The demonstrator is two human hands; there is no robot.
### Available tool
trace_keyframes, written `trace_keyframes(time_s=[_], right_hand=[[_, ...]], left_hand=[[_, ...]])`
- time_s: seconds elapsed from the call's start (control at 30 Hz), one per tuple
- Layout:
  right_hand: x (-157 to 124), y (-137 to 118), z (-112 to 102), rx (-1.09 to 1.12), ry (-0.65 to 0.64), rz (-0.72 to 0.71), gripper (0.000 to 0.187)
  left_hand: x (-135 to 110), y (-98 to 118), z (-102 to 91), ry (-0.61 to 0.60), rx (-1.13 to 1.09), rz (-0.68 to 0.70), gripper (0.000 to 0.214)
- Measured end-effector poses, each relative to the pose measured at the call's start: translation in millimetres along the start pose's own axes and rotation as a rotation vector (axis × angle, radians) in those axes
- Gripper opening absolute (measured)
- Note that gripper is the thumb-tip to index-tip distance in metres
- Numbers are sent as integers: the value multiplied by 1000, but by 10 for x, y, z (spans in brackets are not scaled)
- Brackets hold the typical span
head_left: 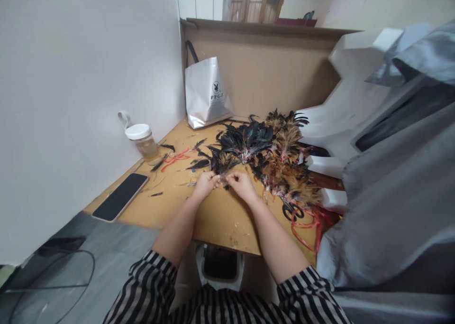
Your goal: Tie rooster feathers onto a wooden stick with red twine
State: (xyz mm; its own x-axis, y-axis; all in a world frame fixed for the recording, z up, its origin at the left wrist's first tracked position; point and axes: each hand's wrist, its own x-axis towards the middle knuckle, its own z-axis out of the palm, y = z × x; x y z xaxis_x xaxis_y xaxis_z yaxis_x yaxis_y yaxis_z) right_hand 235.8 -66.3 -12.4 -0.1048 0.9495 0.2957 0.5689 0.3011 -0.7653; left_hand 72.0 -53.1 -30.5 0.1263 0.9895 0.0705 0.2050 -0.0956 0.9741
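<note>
My left hand [206, 181] and my right hand [241, 182] meet at the middle of a wooden table [220, 219]. Both pinch the base of a small bundle of dark feathers [222, 165] that fans away from me. Just behind it lies a large heap of black and brown feathers [270, 153], stretching to the right. Black-handled scissors [293, 211] lie right of my right hand among red strings [309, 226].
A phone [121, 197] lies face up at the table's left edge. A lidded jar [144, 141] stands by the white wall, with red string [176, 159] near it. A white bag [206, 94] leans at the back. Grey cloth [391, 196] and white foam pieces [330, 167] fill the right. A bin [220, 264] sits below.
</note>
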Motion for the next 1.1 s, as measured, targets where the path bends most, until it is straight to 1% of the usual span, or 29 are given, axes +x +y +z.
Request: trace_keyframes(time_s=[0.07,0.13,0.2,0.3,0.37,0.4,0.43,0.5,0.57,0.6,0.63,0.67,0.7,0.73,0.77,0.8,0.83,0.87,0.9,0.97,1.0,1.03,1.1], right_hand=[[-42,-102,-73,-99,-28,-81,20],[-107,-248,-132,-245,-53,-201,22],[-174,-411,-158,-424,-117,-293,25],[-210,-621,-164,-673,-236,-387,24],[-144,-716,-201,-746,-318,-441,22],[-81,-748,-241,-746,-357,-450,20],[0,-769,-296,-721,-403,-445,17],[190,-772,-436,-598,-508,-359,9],[367,-709,-572,-325,-693,-239,7],[431,-651,-618,-152,-757,-173,4],[470,-578,-642,17,-788,-97,7],[481,-494,-639,158,-765,-6,10],[465,-404,-609,274,-693,72,12],[424,-316,-554,344,-643,137,12],[365,-234,-480,407,-522,172,17],[294,-163,-393,470,-436,210,25],[218,-106,-302,531,-411,238,28],[144,-65,-215,586,-367,256,28],[77,-38,-140,621,-292,264,26],[-28,-22,-37,595,-177,257,26],[-67,-33,-13,531,-135,228,26],[-100,-55,-4,432,-112,180,26],[-153,-141,-26,152,-99,36,22]], left_hand=[[6,-11,-35,47,80,33,21],[7,-15,-53,46,178,89,21],[1,-13,-43,6,276,181,23],[-28,1,19,-83,368,321,22],[-65,22,72,-142,377,357,19],[-90,38,96,-171,372,364,19],[-119,60,118,-205,362,370,20],[-183,119,149,-276,328,397,25],[-247,189,163,-311,260,402,28],[-273,222,163,-318,202,373,29],[-292,249,161,-323,127,320,28],[-301,268,156,-320,45,257,27],[-300,278,151,-306,-35,193,27],[-289,278,147,-281,-103,140,27],[-269,268,143,-247,-153,104,27],[-242,251,141,-208,-187,82,27],[-213,229,141,-174,-210,71,28],[-183,204,142,-146,-228,65,27],[-155,179,144,-122,-243,57,27],[-114,134,149,-69,-260,30,26],[-102,116,151,-45,-257,14,25],[-95,99,152,-27,-245,0,25],[-95,72,148,-8,-192,-13,25]])
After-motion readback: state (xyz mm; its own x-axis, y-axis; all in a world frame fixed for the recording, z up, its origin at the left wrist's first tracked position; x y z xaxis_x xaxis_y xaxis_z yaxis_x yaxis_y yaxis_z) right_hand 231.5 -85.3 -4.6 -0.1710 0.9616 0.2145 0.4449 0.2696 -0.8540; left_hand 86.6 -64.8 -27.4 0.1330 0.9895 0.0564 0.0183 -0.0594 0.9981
